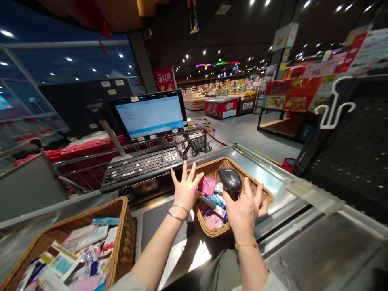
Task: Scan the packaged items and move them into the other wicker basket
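Note:
A black handheld barcode scanner (230, 180) is in my right hand (245, 211), its head pointing forward over a wicker basket (223, 162). My fingers close around its handle, which is mostly hidden. My left hand (187, 190) is over the basket's left rim, fingers spread and palm down. Close beside its thumb is a pink packet (209, 185) with a white label; whether the thumb touches it I cannot tell. Blue, white and pink packaged goods (216, 206) lie lower in this basket.
At lower left stands a second wicker basket (123, 226) filled with boxes and packets. A keyboard (142, 166) and a lit monitor (151, 115) are ahead on the left. The metal counter (321, 246) extends right. A white hook (334, 107) hangs on the right panel.

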`<state>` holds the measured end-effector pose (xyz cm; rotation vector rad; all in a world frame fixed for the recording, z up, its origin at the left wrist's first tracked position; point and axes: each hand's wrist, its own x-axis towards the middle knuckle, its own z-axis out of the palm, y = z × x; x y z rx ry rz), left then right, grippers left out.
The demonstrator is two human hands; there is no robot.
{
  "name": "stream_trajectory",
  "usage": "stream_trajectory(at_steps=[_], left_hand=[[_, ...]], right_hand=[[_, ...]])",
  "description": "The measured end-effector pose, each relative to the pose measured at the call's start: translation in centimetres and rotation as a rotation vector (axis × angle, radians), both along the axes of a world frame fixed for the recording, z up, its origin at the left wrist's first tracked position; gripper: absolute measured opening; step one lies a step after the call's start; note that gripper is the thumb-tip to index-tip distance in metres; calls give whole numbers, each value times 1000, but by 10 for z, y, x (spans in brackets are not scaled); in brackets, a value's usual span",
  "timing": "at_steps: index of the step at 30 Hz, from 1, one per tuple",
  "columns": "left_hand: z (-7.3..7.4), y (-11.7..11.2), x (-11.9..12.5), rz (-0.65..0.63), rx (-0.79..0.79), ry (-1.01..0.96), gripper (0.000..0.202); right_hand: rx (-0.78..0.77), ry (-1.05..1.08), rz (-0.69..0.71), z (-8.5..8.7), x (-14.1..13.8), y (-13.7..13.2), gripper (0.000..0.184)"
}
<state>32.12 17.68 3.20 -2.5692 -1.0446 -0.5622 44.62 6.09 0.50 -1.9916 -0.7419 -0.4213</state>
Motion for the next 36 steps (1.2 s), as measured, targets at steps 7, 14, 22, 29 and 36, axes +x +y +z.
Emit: stream_trajectory(at_steps=[7,14,22,29,36], left_hand=[[-6,4,22,-81,-48,26,64],[-7,1,15,1,-26,-39,60],[4,-11,-15,119,7,-105,62],[9,-20,-49,239,56,-153,62],[12,-27,-85,357,27,-188,64]], right_hand=[[1,23,-39,0,7,0,36],[-1,25,-50,-1,8,0,34],[10,7,-26,1,-3,1,31],[9,-13,37,10,-29,3,34],[-1,-60,151,14,-63,7,34]])
